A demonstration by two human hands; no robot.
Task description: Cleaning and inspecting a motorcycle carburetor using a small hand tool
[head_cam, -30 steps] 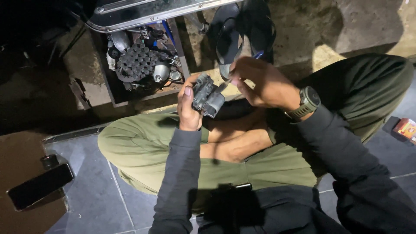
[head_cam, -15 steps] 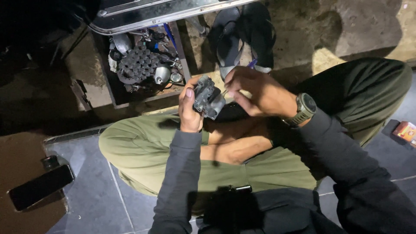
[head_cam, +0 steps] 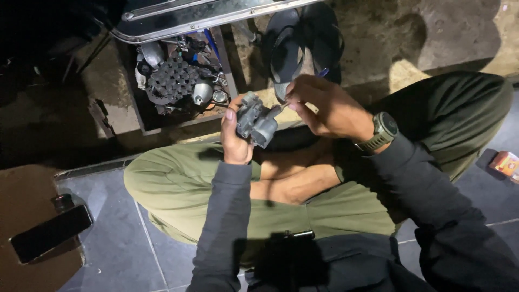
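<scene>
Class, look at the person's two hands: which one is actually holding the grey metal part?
The left hand holds the grey metal part, wrapped around it. The right hand, the one with the wristwatch, only reaches its fingertips to the part's side.

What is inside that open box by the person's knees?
The box holds metal parts: a round dark disc full of holes, a shiny cup-shaped piece and smaller bits. Whatever lies underneath the disc is covered, and the box's far end is hidden under a metal edge.

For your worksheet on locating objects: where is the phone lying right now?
In the head view, the dark phone lies at the lower left on a brown board, beside the grey floor tiles, left of the person's bent knee.
</scene>
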